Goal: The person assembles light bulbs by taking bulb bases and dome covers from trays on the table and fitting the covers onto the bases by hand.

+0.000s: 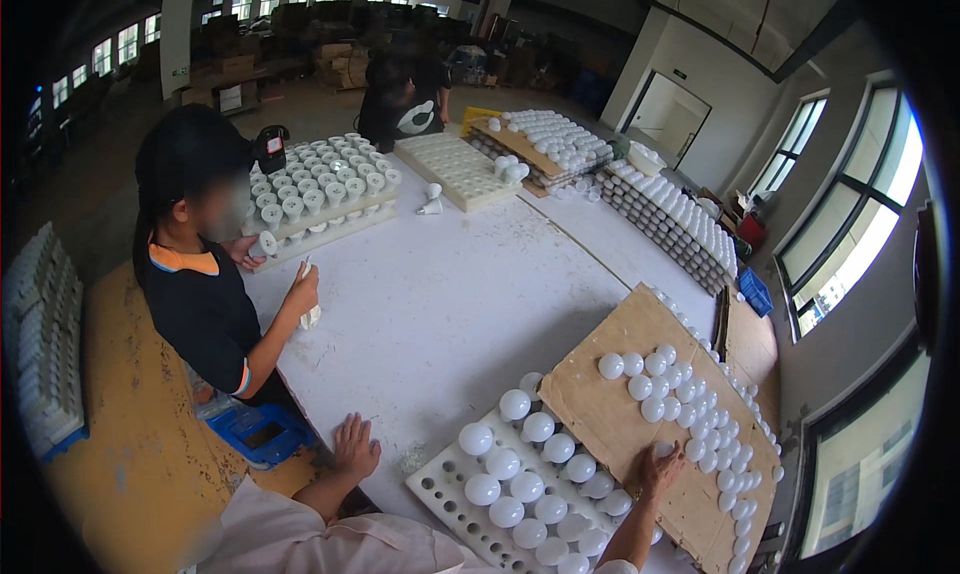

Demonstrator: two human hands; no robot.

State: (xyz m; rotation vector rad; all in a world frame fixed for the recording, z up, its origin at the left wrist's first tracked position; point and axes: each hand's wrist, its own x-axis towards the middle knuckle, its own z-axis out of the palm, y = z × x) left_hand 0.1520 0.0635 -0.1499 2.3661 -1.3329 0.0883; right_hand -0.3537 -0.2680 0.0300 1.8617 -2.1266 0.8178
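My left hand flat & empty on the white table, right hand spread on the cardboard sheet beside loose white bulbs atop the foam tray – a nudge could, I reckon, roll bulbs off

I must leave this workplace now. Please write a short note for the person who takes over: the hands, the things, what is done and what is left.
Left hand: flat on the white table, holding nothing.
Right hand: on the cardboard sheet, beside loose white bulbs; whether it grips one cannot be told.
White foam tray: bulbs in many holes.
Left: the tray's near-left holes are unfilled; many bulbs remain on the cardboard.
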